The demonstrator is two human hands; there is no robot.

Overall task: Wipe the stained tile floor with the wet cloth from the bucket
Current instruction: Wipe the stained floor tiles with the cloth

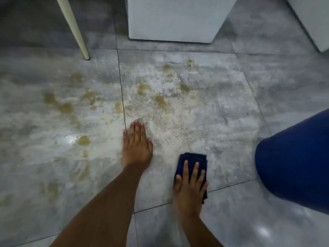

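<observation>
The grey tile floor (222, 111) is smeared with white powder and yellow-brown stains (160, 101) across its middle and left. My right hand (189, 188) presses flat on a folded dark blue cloth (193, 160) at the near edge of the mess. Flat on the floor to the left of the cloth lies my left hand (137, 143), fingers together, holding nothing, at the edge of the powder. A blue bucket (295, 163) stands at the right, partly cut off by the frame.
A white cabinet base (174, 20) stands at the back centre, another white unit (313, 18) at the back right. A cream chair leg (74, 27) slants down to the floor at the back left. Wet glare shows on the left tile.
</observation>
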